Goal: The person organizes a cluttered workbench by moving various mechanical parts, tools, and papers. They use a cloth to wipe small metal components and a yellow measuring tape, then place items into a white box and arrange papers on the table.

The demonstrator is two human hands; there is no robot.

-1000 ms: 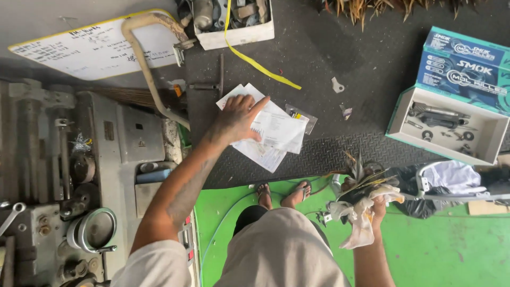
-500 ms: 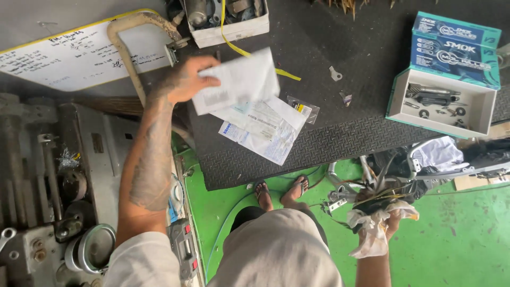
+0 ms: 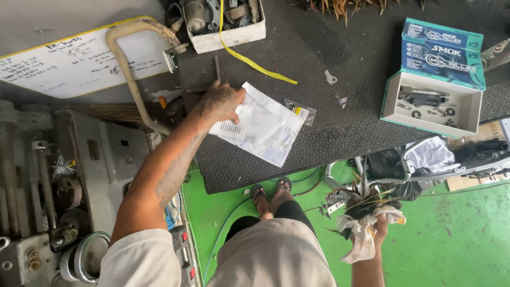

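Two hands are showing in the head view, both belonging to the person wearing the camera. The left hand point(image 3: 220, 102) is reaching out over the black ribbed rubber mat point(image 3: 340, 133), and its fingers point(image 3: 237, 97) are curling down onto a loose sheaf of white printed paper sheets point(image 3: 265, 127), pinching the top edge of the upper sheet while the rest is lying flat on the mat (at least two sheets are overlapping, though the exact count cannot be told). The right hand point(image 3: 372, 226) is hanging low over the green painted floor point(image 3: 457, 234), its fingers clenched around a crumpled white cloth rag point(image 3: 364, 234) bundled with a tangle of dark wires and small parts.

Just beside the papers, one small clear plastic bag point(image 3: 300, 110) is lying on the mat. One yellow strap point(image 3: 249, 58) is trailing from one white tray of metal parts point(image 3: 223, 18) at the top edge. At the right, two teal cardboard boxes are sitting together: one closed point(image 3: 443, 50), and one open box point(image 3: 430, 103) holding dark metal pieces. One white whiteboard with a yellow rim point(image 3: 69, 66) is lying at the upper left, with one bent beige metal pipe point(image 3: 125, 74) crossing it. Two sandalled feet point(image 3: 271, 194) are standing at the mat's near edge.
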